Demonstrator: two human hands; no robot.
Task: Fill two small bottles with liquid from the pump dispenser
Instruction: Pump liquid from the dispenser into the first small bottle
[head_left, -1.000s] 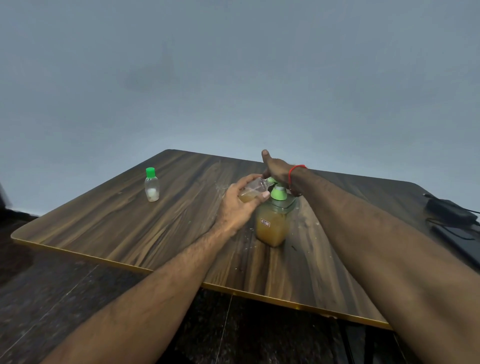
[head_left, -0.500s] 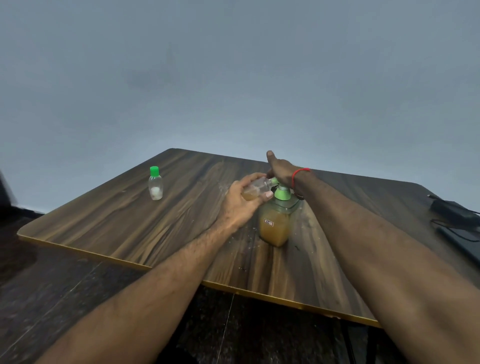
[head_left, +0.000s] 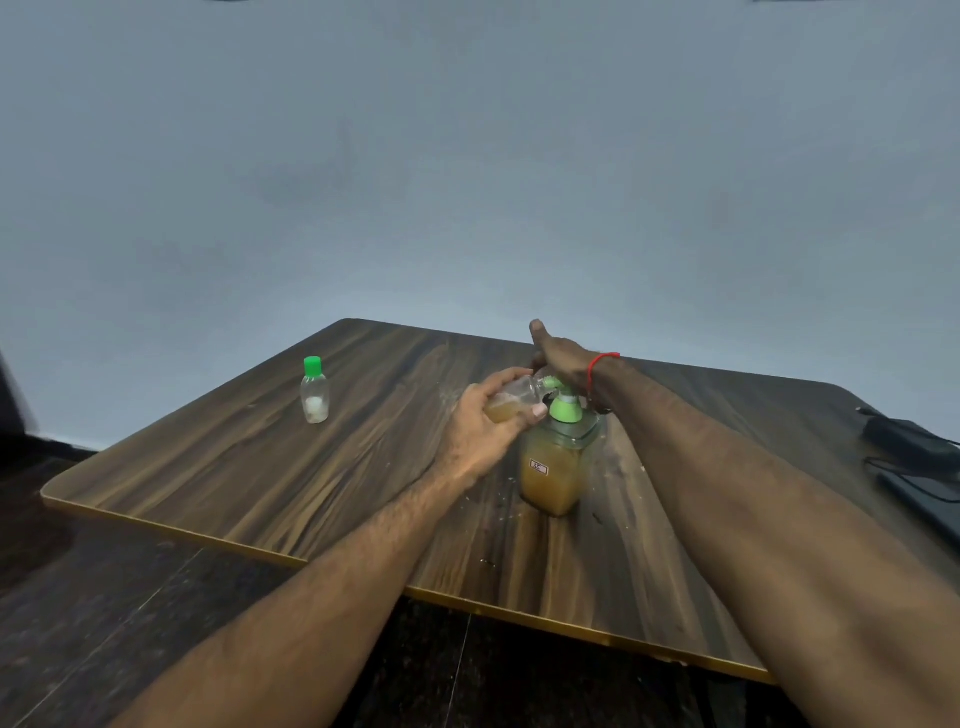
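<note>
A small clear bottle (head_left: 511, 401), uncapped and partly filled with amber liquid, is held tilted almost on its side just above a wooden table (head_left: 260, 467), its mouth brought up against the green spout of a pump dispenser (head_left: 557, 457). The bottle is gripped by the left hand (head_left: 480, 428), with the fingers and thumb curled around its body. The dispenser, a clear square jar of cloudy amber liquid with a green pump head and a small white label on its front, is stood upright near the middle of the table. The pump head is covered from behind by the right hand (head_left: 561, 358), which is rested on top of it with the thumb stretched away from the viewer; whether the remaining fingers are curled or flat cannot be told, as they are hidden. A red thread bracelet (head_left: 597, 369) is worn on the right wrist.

A second small bottle (head_left: 314, 397), closed with a green cap and showing a little whitish content at the bottom, is stood upright well apart to the left. Small pale specks are scattered on the tabletop around the dispenser. At the far right edge, a dark device (head_left: 906, 441) with a cable can be made out. A plain grey-blue wall (head_left: 467, 156) is seen behind the table, and a dark floor (head_left: 104, 597) below it.
</note>
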